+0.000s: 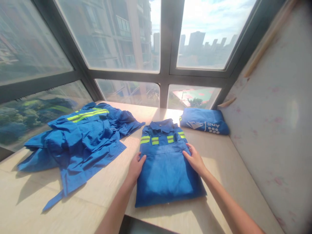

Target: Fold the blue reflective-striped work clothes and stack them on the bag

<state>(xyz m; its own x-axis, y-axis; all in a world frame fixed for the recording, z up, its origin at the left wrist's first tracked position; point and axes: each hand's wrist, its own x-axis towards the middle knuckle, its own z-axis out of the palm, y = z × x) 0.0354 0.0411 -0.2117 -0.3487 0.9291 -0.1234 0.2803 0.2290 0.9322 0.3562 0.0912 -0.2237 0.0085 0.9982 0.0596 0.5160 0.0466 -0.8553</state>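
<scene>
Folded jacket (pixel 168 175) lies lengthwise, collar (pixel 167 126) toward windows (pixel 165 77).

From where I stand, what shows of this person is two bare arms, uncovered from the near side of the counter (pixel 243 175) right to the fingertips. Both forearms (pixel 224 201) are slim and smooth in outline, broader towards the elbow and tapering evenly to a narrow wrist. The left hand (pixel 136 165) is compact, with a rounded back and a short, blunt-tipped thumb (pixel 143 158); most of its fingers are hidden from here. The right hand (pixel 195 160) shows more: a slender index finger (pixel 191 148), a slim thumb (pixel 186 155) and a softly sloping back that runs into the wrist. The nails are too small to make out.
</scene>
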